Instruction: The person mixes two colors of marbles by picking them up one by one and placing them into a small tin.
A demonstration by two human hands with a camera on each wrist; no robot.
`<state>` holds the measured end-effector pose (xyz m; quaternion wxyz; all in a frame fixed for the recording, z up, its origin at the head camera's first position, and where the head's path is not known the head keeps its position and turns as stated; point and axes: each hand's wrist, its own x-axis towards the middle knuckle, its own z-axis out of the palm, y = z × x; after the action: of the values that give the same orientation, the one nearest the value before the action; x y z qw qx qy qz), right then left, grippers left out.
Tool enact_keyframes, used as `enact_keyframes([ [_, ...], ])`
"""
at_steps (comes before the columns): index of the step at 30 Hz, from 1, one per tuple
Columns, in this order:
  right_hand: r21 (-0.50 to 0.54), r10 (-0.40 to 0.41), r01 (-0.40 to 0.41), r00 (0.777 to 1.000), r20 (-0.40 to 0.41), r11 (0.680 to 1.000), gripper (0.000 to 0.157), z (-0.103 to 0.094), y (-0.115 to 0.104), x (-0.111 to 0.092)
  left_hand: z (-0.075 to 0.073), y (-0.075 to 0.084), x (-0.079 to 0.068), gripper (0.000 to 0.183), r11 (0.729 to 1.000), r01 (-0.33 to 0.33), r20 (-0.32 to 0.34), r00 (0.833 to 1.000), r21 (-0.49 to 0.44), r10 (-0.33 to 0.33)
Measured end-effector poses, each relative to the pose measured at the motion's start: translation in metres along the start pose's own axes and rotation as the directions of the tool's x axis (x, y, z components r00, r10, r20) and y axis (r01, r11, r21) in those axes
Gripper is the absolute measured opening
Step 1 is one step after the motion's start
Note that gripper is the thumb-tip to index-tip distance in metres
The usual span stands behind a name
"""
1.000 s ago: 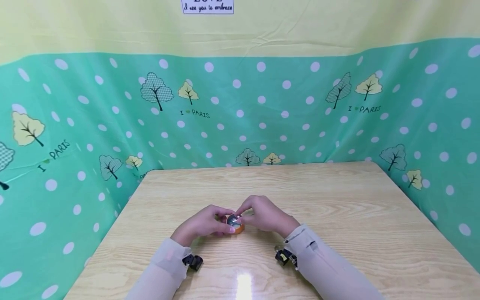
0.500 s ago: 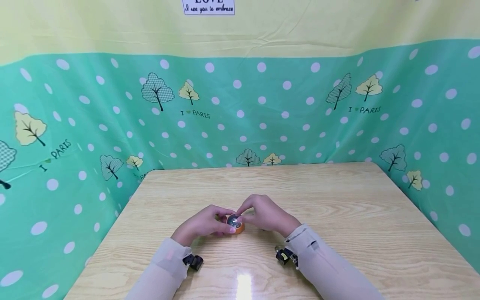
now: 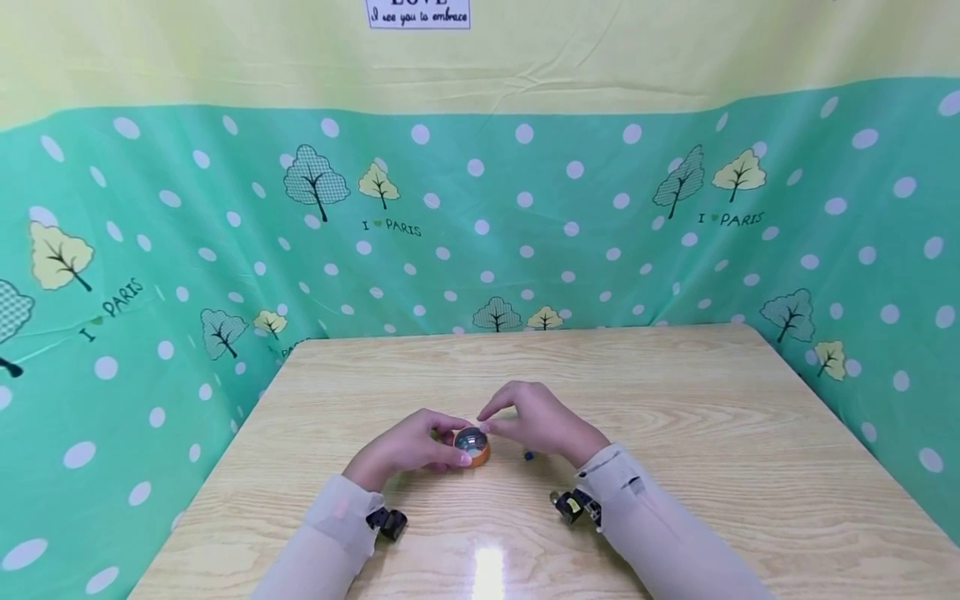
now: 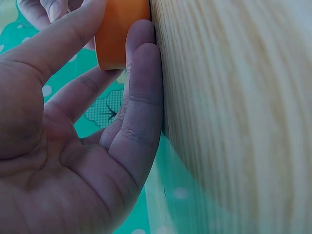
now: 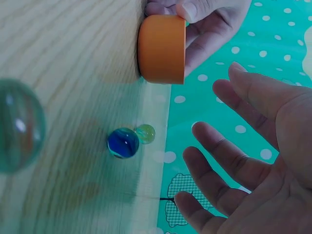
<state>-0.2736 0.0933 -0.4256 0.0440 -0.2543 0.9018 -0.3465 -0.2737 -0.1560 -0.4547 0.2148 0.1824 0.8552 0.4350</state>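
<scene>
My left hand (image 3: 420, 442) holds a small round orange cup (image 3: 480, 458) upright on the table, thumb at its near side and a finger across the back. In the left wrist view, the cup's orange wall (image 4: 124, 34) sits between the fingers. Its inside looks dark and shiny from above. Just right of its rim is my right hand (image 3: 536, 421), thumb and forefinger apart. The right wrist view shows those fingers (image 5: 229, 165) spread with nothing between them. A blue glass marble (image 5: 123, 143) and a yellow-green marble (image 5: 146, 133) lie below the right hand.
Close to the right wrist camera is another clear greenish marble (image 5: 19, 126), blurred. A pale wood table (image 3: 637, 367) carries everything. Green polka-dot cloth (image 3: 525, 225) hangs behind it and along both sides.
My right hand has lifted from the cup's opening and moved slightly back and to the right. The blue marble beneath it now shows in the head view. My left hand stays on the cup.
</scene>
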Motion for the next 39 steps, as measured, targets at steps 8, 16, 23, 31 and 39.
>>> enact_keyframes([
  [8, 0.034, 0.025, -0.025, 1.0, -0.008, 0.999, 0.018, -0.006, 0.005, 0.0, 0.0, -0.002, -0.001, 0.059, 1.0, 0.009, -0.011, 1.0, -0.003, -0.009],
  [16, 0.041, 0.101, -0.1, 0.995, -0.019, 0.994, 0.02, -0.01, 0.018, 0.004, -0.001, 0.0, -0.001, 0.06, 1.0, 0.009, -0.016, 1.0, 0.001, -0.009],
  [23, 0.03, 0.161, -0.16, 0.987, -0.027, 0.987, 0.02, -0.011, 0.029, 0.005, -0.001, 0.001, -0.001, 0.061, 1.0, 0.016, -0.016, 1.0, -0.005, -0.016],
  [31, 0.047, 0.172, -0.171, 0.985, -0.017, 0.984, 0.017, -0.012, 0.037, 0.005, 0.0, -0.001, 0.0, 0.061, 1.0, 0.019, -0.019, 1.0, -0.001, -0.019],
  [39, 0.05, 0.161, -0.164, 0.985, 0.063, 0.985, 0.013, -0.007, 0.044, 0.005, 0.0, -0.002, 0.001, 0.062, 1.0, 0.025, -0.015, 1.0, -0.008, -0.025],
])
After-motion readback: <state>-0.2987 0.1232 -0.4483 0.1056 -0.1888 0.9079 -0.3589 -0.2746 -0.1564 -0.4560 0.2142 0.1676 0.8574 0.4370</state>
